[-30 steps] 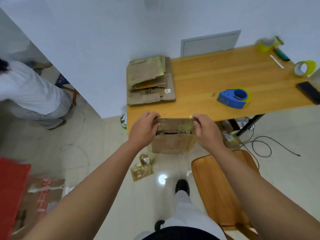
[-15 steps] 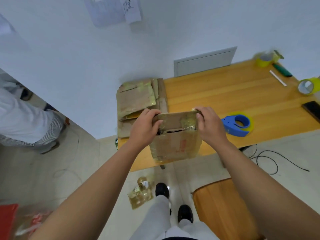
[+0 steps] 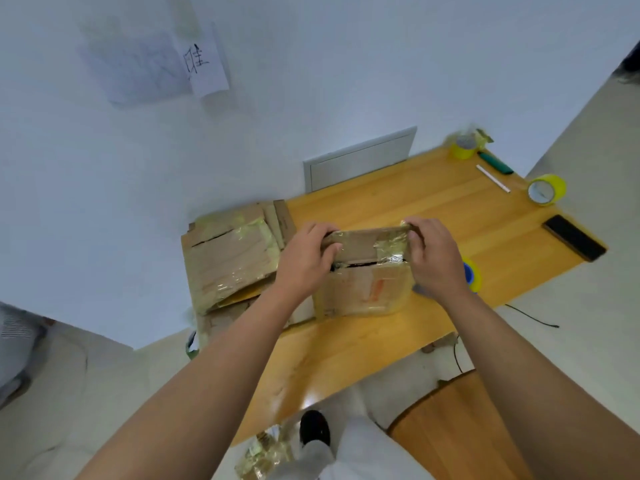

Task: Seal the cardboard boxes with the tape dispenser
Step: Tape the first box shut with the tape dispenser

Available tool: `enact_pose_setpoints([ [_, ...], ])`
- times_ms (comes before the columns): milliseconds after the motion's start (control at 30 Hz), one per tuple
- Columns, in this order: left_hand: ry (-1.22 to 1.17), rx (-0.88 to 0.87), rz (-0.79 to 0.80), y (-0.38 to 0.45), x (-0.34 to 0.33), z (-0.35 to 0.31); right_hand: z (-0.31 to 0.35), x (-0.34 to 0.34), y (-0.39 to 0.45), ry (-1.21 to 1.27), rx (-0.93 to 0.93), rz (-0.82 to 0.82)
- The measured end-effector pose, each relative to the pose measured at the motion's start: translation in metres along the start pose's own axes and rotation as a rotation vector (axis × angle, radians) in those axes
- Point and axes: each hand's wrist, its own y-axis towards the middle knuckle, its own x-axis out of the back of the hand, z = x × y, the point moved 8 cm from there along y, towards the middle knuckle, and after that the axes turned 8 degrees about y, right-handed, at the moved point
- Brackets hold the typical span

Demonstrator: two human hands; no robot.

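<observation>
While each hand (image 3: 304, 258) (image 3: 434, 256) pinches a top corner, the cardboard box (image 3: 363, 271) gapes slightly — contents hidden.

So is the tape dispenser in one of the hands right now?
No, both the left hand and right hand hold the cardboard box, while the blue tape dispenser sits on the table behind the right hand.
</observation>
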Motion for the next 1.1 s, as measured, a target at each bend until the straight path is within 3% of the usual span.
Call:
enact_pose_setpoints([
  [167,-0.032,-0.059,0.038,0.023,-0.010,-0.008,-0.013,0.008,0.009,-0.027,-0.046,-0.032],
  [567,-0.037,-0.056,-0.088,0.116,-0.007,-0.029,-0.038,0.031,0.112,0.001,0.053,-0.042],
  [900,0.035,0.199,-0.182,0.215,-0.101,-0.062,-0.162,0.036,0.233,0.082,0.174,0.140],
  [1100,0.043,0.289,-0.314,0.237,-0.103,-0.059,-0.173,0.026,0.277,0.149,0.222,0.198],
])
